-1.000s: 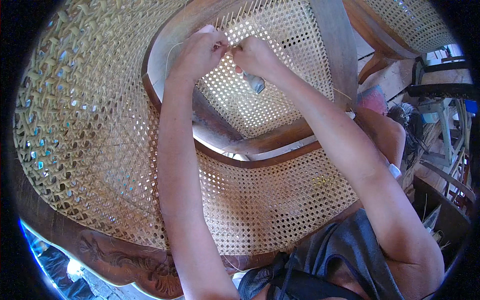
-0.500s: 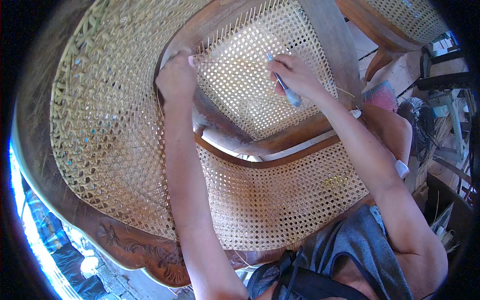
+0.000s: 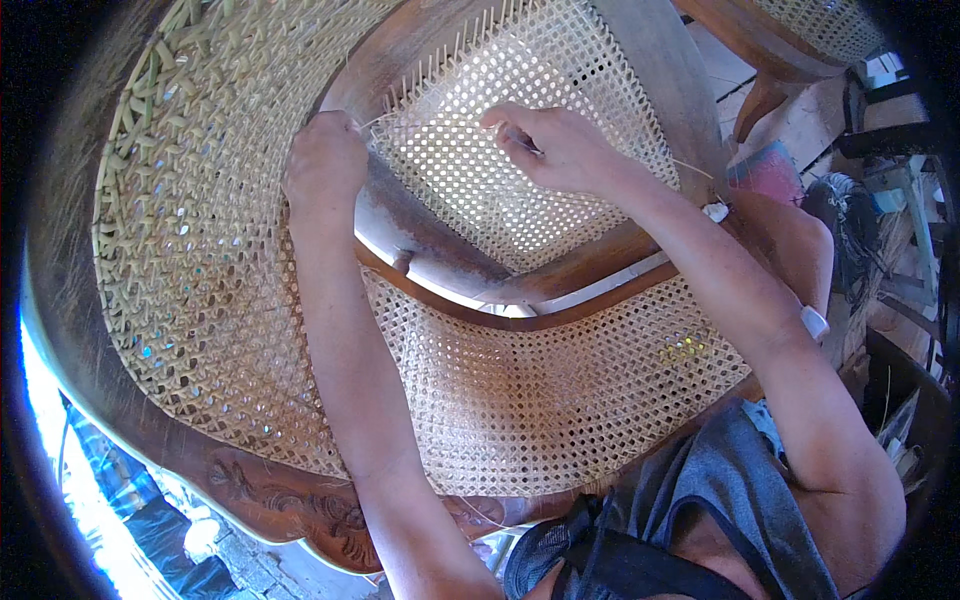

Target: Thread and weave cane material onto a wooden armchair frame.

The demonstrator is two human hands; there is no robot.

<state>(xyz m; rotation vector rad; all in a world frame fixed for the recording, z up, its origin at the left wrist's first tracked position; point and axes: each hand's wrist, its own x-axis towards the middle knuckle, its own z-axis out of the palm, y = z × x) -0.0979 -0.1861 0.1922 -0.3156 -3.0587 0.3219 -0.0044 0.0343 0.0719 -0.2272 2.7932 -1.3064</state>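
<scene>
A woven cane panel [image 3: 520,150] sits inside a brown wooden seat frame [image 3: 420,215], with short strand ends sticking up along its far edge. My left hand [image 3: 325,160] is closed in a fist at the frame's left side, gripping a thin cane strand [image 3: 376,121] that runs toward the panel. Over the panel, my right hand [image 3: 565,150] is curled with thumb and forefinger near each other. It holds a slim pointed tool [image 3: 530,146], now mostly hidden in the palm.
A curved cane backrest [image 3: 200,230] in a carved wooden frame [image 3: 290,500] wraps around the left and near sides. Another cane chair [image 3: 765,75] stands at the far right. A dark bundle of strands [image 3: 842,225] and a red-and-blue object [image 3: 768,172] lie beyond my right arm.
My left hand has moved left and slightly nearer, away from the panel edge. My right hand has shifted left and turned, so the tool that stuck out is now mostly hidden.
</scene>
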